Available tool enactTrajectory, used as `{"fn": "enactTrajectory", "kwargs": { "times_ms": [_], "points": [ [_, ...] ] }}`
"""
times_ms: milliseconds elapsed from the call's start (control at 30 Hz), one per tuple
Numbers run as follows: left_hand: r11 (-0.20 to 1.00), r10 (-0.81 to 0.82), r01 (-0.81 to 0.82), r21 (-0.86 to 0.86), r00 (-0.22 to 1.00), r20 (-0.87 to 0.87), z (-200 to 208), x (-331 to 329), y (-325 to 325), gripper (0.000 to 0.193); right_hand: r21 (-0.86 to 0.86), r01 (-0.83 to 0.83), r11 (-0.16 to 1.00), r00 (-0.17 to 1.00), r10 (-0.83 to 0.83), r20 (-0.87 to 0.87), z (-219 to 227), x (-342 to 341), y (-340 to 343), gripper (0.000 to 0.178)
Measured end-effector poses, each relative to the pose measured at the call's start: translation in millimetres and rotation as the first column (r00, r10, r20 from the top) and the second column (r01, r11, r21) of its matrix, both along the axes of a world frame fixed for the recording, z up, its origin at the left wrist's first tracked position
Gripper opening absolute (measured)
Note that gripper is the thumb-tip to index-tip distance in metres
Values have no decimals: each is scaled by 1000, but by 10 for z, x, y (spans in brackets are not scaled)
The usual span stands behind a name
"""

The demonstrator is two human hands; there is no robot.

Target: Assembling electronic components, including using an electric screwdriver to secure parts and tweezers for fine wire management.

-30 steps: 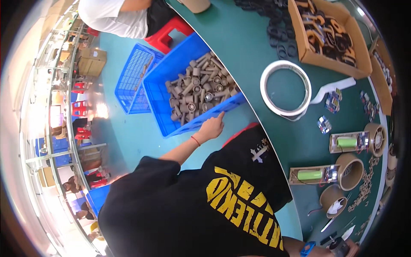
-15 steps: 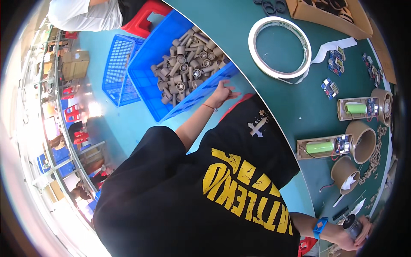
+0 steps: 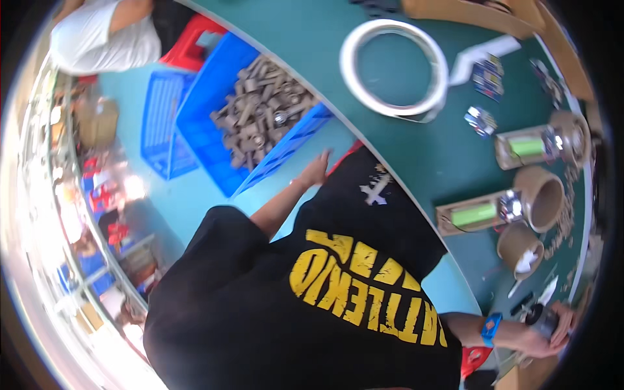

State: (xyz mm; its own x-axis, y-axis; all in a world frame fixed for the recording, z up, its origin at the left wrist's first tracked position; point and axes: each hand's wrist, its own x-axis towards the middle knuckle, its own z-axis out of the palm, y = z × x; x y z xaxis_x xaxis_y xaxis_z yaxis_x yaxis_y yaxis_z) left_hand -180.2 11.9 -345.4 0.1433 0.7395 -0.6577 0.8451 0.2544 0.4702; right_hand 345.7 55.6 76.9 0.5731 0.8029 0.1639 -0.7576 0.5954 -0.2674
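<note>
My left hand (image 3: 317, 170) reaches out with its fingers apart and holds nothing, just off the near corner of a blue crate (image 3: 276, 162). The crate is heaped with brownish cylindrical parts (image 3: 260, 117) and stands below the table's edge. My right hand (image 3: 552, 324), with a blue wristband (image 3: 490, 325), is closed round a small dark round object (image 3: 541, 316) at the lower right of the green table (image 3: 403, 149). My black shirt with yellow print fills the lower middle.
A large white ring (image 3: 393, 68) lies on the table. Cardboard trays with green cylinders (image 3: 474, 214) and open cardboard tubes (image 3: 543, 188) stand at the right. An empty blue crate (image 3: 156, 123), a red stool (image 3: 195, 39) and a person in white (image 3: 104, 39) are upper left.
My left hand has come off the crate's rim and now hovers beside its corner. My right hand with the dark object has come further into view at the lower right.
</note>
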Motion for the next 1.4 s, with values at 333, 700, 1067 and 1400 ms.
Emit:
{"fn": "enactTrajectory", "kwargs": {
  "times_ms": [333,700,1067,1400],
  "points": [
    [914,370,-402,-58,764,529,694,-614,637,24,7,-42,999,997,42,-63,5,-335,30,13],
    [866,-341,355,-353,934,104,2195,431,1145,19,132,-21,991,1000,23,-15,-22,-418,-18,14],
    [468,-854,738,487,236,463,3380,1677,735,42,229,60,972,996,-41,-85,438,-980,-145,21],
    [773,-524,499,391,154,838,3986,1992,884,49,535,59,843,991,13,-129,469,-528,-897,20]
  ]
}}
